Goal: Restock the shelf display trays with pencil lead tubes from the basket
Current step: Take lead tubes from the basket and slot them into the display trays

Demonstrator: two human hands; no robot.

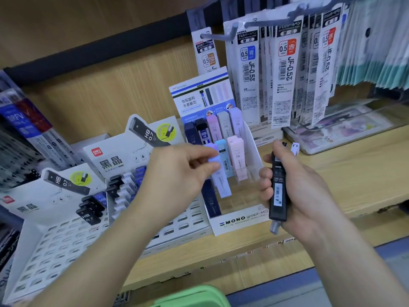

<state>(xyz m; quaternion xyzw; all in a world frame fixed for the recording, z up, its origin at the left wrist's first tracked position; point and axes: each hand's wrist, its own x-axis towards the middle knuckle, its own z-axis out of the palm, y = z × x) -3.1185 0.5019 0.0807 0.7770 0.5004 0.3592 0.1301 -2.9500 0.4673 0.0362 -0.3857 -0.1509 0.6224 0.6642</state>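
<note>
Left hand [177,173]: we note fingers pinching a lilac plastic lead tube [221,180]. Right hand [298,187]: clamped round a black plastic lead tube [277,189], white-labelled.

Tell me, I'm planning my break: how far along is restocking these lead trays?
Done: the MONO tray's upper rows hold tubes. In hand: the left hand pinches a lavender tube at that tray; the right hand grips a black HB 0.7 tube. Left: that tray's clear front slots and most slots in both Deli trays are empty. The green basket's contents are out of view.
</note>
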